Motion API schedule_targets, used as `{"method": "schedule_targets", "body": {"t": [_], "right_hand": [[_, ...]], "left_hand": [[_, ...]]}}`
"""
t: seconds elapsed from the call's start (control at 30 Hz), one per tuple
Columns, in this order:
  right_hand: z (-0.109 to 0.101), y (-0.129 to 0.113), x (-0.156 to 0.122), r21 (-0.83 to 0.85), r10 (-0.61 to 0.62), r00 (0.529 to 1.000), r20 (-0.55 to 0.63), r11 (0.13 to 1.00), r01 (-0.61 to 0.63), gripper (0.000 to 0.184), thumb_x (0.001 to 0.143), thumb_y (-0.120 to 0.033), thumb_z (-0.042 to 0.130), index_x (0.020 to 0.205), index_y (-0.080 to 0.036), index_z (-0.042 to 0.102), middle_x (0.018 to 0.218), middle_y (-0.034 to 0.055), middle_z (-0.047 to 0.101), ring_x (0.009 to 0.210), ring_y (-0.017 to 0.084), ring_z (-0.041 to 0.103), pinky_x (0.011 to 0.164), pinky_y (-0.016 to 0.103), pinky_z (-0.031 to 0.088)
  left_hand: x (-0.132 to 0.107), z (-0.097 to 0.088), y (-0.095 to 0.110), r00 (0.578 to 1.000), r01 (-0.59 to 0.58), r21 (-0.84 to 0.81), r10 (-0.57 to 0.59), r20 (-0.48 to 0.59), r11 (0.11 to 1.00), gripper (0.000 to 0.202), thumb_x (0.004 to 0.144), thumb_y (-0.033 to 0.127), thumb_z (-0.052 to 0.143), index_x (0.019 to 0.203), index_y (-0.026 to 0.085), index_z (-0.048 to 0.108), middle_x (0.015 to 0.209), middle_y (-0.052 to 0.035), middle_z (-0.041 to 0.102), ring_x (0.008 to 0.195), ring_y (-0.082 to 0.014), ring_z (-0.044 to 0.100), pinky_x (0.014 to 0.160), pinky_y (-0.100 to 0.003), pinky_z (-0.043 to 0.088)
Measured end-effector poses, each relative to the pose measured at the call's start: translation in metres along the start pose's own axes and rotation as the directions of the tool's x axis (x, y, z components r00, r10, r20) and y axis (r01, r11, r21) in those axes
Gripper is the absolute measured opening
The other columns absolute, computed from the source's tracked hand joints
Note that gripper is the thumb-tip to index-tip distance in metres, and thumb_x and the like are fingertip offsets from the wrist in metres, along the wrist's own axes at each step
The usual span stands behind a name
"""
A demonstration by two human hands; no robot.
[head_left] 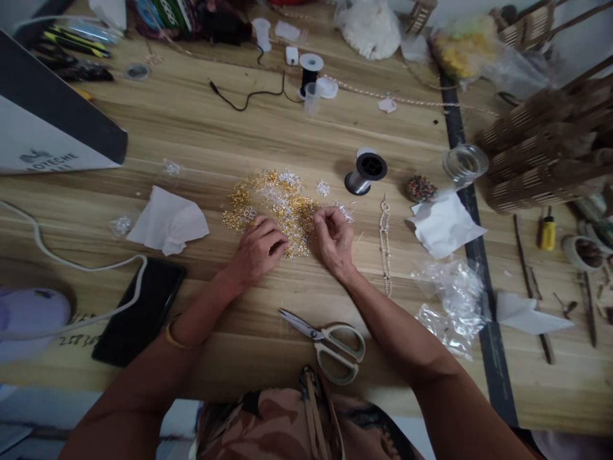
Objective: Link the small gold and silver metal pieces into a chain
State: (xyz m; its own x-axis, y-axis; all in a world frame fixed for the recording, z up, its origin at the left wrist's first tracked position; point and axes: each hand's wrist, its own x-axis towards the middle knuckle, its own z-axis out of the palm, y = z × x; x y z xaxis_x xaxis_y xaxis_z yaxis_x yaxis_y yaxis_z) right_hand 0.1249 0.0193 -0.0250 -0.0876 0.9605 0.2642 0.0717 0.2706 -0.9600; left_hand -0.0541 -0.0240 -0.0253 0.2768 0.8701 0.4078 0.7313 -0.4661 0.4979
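Observation:
Gold and silver jewellery findings (292,220) lie in a loose heap on the wooden table, with small rings (238,219) gathered on its left side. My left hand (261,246) rests at the heap's lower left edge, fingers curled in; whatever they may hold is hidden. On the right edge is my right hand (335,239), its thumb and fingers drawn together, their contents too small to make out. Silver pins (345,211) lie just past its knuckles. A beaded chain (385,249) is stretched out to the right. Scissors (323,338) with pale handles lie nearer my body, blades partly apart.
Right of the heap stand a wire spool (364,172) and a glass jar (464,167). Crumpled white paper (167,220) and a black phone (138,310) lie on the left. Clear plastic bags (453,300) are beyond my right forearm. A black cable (249,99) crosses the back.

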Motion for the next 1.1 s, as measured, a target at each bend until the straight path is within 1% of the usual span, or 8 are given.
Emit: {"method": "schedule_targets", "body": {"t": [0.2, 0.3, 0.5, 0.67, 0.8, 0.97, 1.1], "right_hand": [[0.0002, -0.0007, 0.0000, -0.006, 0.004, 1.000, 0.002, 1.000, -0.004, 0.020, 0.089, -0.036, 0.056, 0.081, -0.019, 0.054, 0.070, -0.0025, 0.048, 0.065, 0.010, 0.044, 0.058, 0.025, 0.037], [0.0002, 0.0003, 0.0000, -0.005, 0.001, 1.000, 0.005, 1.000, -0.001, 0.019, 0.089, -0.036, 0.056, 0.081, -0.019, 0.054, 0.070, -0.0023, 0.049, 0.065, 0.010, 0.044, 0.058, 0.025, 0.036], [0.0004, 0.0009, -0.0002, 0.010, -0.006, 1.000, 0.002, 1.000, 0.006, 0.017, 0.089, -0.033, 0.057, 0.082, -0.019, 0.055, 0.070, -0.0020, 0.049, 0.065, 0.010, 0.045, 0.059, 0.025, 0.037], [0.0003, 0.0014, -0.0001, -0.009, -0.002, 1.000, 0.001, 1.000, 0.002, 0.017, 0.090, -0.034, 0.057, 0.082, -0.019, 0.055, 0.071, -0.0019, 0.050, 0.066, 0.010, 0.046, 0.059, 0.025, 0.038], [0.0000, 0.0031, 0.0000, -0.024, 0.000, 1.000, 0.009, 1.000, 0.000, 0.019, 0.090, -0.036, 0.056, 0.083, -0.019, 0.055, 0.071, -0.0018, 0.051, 0.068, 0.011, 0.047, 0.061, 0.026, 0.038], [-0.0002, 0.0019, -0.0003, -0.014, 0.009, 1.000, 0.014, 1.000, -0.009, 0.018, 0.090, -0.036, 0.056, 0.083, -0.018, 0.055, 0.071, -0.0027, 0.050, 0.065, 0.010, 0.045, 0.060, 0.025, 0.037], [-0.0002, -0.0001, -0.0002, -0.033, 0.007, 1.000, 0.007, 0.999, -0.007, 0.019, 0.089, -0.036, 0.056, 0.082, -0.019, 0.055, 0.071, -0.0022, 0.050, 0.066, 0.010, 0.045, 0.060, 0.026, 0.037]], "left_hand": [[0.0009, 0.0009, -0.0027, 0.998, 0.032, -0.057, -0.035, -0.057, 0.998, 0.009, 0.084, 0.019, 0.062, 0.076, 0.017, 0.067, 0.082, -0.0062, 0.063, 0.096, -0.0226, 0.056, 0.086, -0.040, 0.049], [0.0005, 0.0017, -0.0040, 0.997, 0.033, -0.079, -0.038, -0.069, 0.996, 0.010, 0.084, 0.019, 0.062, 0.076, 0.017, 0.067, 0.081, -0.0061, 0.063, 0.096, -0.0227, 0.056, 0.087, -0.040, 0.049], [-0.0020, 0.0027, -0.0063, 0.996, 0.072, -0.076, -0.075, -0.041, 0.994, 0.012, 0.088, 0.020, 0.058, 0.080, 0.017, 0.067, 0.085, -0.0059, 0.063, 0.100, -0.0223, 0.054, 0.089, -0.039, 0.047], [-0.0017, 0.0027, -0.0068, 0.997, 0.075, -0.083, -0.078, -0.028, 0.994, 0.012, 0.088, 0.020, 0.057, 0.082, 0.017, 0.067, 0.085, -0.0055, 0.063, 0.101, -0.0226, 0.054, 0.089, -0.040, 0.047], [-0.0009, 0.0027, -0.0066, 0.996, 0.081, -0.083, -0.084, -0.040, 0.993, 0.011, 0.087, 0.021, 0.059, 0.079, 0.017, 0.067, 0.084, -0.0058, 0.063, 0.100, -0.0225, 0.055, 0.088, -0.039, 0.048], [-0.0005, 0.0023, -0.0069, 0.996, 0.082, -0.084, -0.085, -0.036, 0.993, 0.009, 0.084, 0.020, 0.062, 0.076, 0.018, 0.067, 0.084, -0.0056, 0.063, 0.100, -0.0229, 0.055, 0.087, -0.039, 0.048], [0.0007, -0.0001, -0.0040, 0.996, 0.074, -0.075, -0.077, -0.042, 0.994, 0.011, 0.084, 0.019, 0.061, 0.074, 0.018, 0.065, 0.081, -0.0054, 0.063, 0.098, -0.0230, 0.055, 0.087, -0.040, 0.048]]}}
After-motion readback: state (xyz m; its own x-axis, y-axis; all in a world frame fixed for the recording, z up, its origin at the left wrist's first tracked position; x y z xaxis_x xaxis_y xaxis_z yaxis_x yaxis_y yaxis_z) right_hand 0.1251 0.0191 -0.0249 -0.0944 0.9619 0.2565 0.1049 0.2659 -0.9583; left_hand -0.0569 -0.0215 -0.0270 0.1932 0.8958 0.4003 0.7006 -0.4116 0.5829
